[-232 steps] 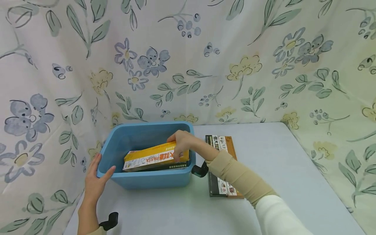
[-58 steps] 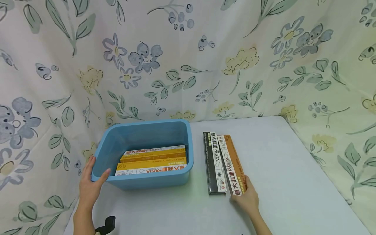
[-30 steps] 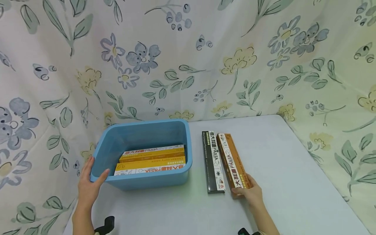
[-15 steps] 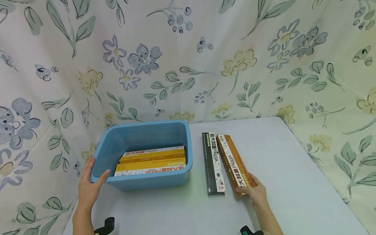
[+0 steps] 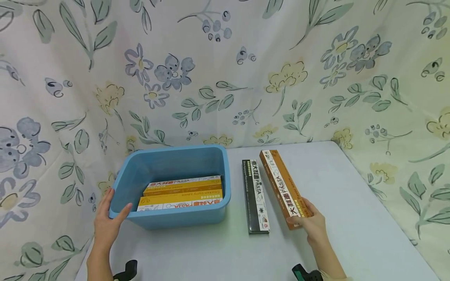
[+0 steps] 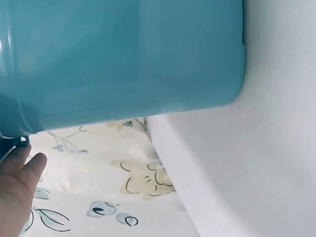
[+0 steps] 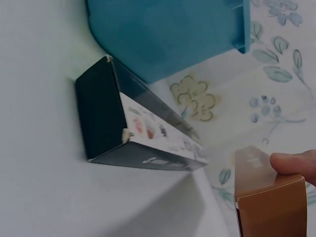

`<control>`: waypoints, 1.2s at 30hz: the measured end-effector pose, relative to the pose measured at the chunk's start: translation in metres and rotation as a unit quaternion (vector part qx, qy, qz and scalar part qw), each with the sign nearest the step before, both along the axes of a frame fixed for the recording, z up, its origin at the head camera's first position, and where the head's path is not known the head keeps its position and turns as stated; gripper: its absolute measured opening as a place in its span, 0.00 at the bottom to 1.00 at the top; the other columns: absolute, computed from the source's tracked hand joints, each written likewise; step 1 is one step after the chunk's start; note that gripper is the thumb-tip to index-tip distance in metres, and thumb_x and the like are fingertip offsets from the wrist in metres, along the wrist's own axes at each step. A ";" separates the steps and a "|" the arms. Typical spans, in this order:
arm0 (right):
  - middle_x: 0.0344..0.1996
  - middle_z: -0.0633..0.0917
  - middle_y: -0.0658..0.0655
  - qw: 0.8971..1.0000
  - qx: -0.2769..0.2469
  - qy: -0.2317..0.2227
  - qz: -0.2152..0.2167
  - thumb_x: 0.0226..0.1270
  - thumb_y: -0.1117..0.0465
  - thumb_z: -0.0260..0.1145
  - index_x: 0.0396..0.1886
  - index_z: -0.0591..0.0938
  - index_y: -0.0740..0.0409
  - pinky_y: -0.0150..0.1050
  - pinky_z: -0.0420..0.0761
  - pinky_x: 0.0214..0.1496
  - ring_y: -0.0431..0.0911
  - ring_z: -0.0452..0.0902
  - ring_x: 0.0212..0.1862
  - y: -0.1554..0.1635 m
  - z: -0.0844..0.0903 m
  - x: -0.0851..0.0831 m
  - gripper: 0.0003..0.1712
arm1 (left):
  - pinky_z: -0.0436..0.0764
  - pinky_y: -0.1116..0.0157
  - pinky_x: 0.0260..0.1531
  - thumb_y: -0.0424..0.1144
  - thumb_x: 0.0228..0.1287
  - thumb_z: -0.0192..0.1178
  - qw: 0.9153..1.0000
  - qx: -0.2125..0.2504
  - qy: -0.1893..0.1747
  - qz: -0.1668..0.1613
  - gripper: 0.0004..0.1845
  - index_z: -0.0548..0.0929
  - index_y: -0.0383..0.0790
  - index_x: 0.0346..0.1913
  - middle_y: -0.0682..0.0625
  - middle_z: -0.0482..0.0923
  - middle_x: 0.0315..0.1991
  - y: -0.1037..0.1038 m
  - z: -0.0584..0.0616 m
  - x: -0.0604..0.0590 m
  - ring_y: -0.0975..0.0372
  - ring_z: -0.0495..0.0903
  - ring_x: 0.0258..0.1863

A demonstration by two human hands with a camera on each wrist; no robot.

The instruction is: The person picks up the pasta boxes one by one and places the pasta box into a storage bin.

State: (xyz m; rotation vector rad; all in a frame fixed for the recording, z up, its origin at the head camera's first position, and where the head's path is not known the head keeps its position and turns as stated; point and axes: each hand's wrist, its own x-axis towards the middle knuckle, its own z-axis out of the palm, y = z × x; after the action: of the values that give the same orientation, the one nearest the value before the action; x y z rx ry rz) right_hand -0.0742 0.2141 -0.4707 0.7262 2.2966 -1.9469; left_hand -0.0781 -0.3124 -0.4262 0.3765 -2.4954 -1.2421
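My right hand grips the near end of a long brown pasta box and holds it lifted off the white table, its far end higher. The right wrist view shows that brown box end with a fingertip on it. A black pasta box lies flat on the table beside it; the black box also appears in the right wrist view. My left hand holds the front left corner of the blue bin, thumb inside the rim. Two yellow pasta boxes lie in the bin.
Floral cloth hangs behind and on both sides of the table. The blue bin wall fills the left wrist view, with my left hand at its lower corner. Black wrist mounts show at the bottom edge.
My right hand took hold of the brown box on the table and lifted it, swinging its far end up and away from the black box. Left hand and bin stayed put.
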 end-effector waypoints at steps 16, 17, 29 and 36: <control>0.67 0.65 0.69 0.999 0.027 0.042 0.019 0.43 0.73 0.75 0.77 0.57 0.57 0.40 0.68 0.51 0.56 0.60 0.60 -0.005 0.042 -0.010 0.59 | 0.47 0.30 0.62 0.45 0.63 0.62 1.000 0.001 0.003 0.000 0.44 0.52 0.44 0.77 0.45 0.44 0.78 0.000 0.002 0.001 0.43 0.42 0.75; 0.67 0.65 0.68 0.998 0.029 0.046 0.020 0.44 0.73 0.74 0.76 0.57 0.57 0.38 0.69 0.50 0.55 0.61 0.59 -0.006 0.045 -0.010 0.58 | 0.47 0.30 0.62 0.45 0.63 0.62 1.000 0.001 0.004 0.000 0.44 0.52 0.44 0.77 0.45 0.44 0.78 0.000 0.002 0.001 0.43 0.42 0.75; 0.65 0.66 0.66 0.995 0.017 0.095 0.040 0.45 0.77 0.73 0.76 0.59 0.56 0.25 0.74 0.41 0.50 0.62 0.55 -0.013 0.076 -0.013 0.57 | 0.47 0.30 0.62 0.45 0.63 0.62 1.000 0.004 0.001 0.001 0.44 0.51 0.44 0.78 0.44 0.44 0.78 0.001 0.002 0.000 0.43 0.42 0.75; 0.66 0.66 0.65 0.992 0.016 0.107 0.062 0.44 0.77 0.74 0.76 0.59 0.54 0.26 0.74 0.42 0.51 0.63 0.55 -0.019 0.088 -0.016 0.58 | 0.47 0.29 0.62 0.46 0.63 0.62 1.000 0.009 -0.005 0.004 0.45 0.51 0.45 0.78 0.45 0.43 0.78 0.002 0.002 0.000 0.43 0.42 0.75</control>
State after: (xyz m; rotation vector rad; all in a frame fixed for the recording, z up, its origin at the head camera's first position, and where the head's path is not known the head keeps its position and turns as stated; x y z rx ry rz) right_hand -0.0900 0.1947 -0.3825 0.3823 2.4290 -2.0262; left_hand -0.0781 -0.3102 -0.4245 0.3976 -2.4914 -1.2623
